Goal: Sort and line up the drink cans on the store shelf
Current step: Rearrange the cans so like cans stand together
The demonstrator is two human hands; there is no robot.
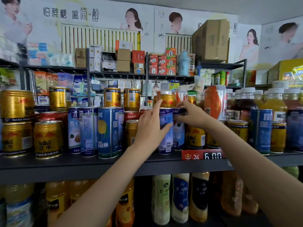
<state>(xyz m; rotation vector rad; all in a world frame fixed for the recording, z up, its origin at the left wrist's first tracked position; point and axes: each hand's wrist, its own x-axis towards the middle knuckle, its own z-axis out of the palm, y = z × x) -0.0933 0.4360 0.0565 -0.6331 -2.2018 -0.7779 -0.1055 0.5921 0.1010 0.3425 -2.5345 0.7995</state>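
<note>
Left hand (151, 126) wraps blue can (166, 131), frame centre | right hand (191, 114) pinches second can's (179, 128) rim | rigid, slick, probably full: hold mid-body

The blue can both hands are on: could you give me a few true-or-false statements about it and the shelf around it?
1. The left hand grips the blue can. True.
2. The blue can lies on its side. False: it stands upright on the shelf.
3. A gold can sits stacked above it. True.
4. The right hand hangs idle. False: its fingers curl round a second blue can near its top.
5. The price tag is green. False: it is red.
</note>
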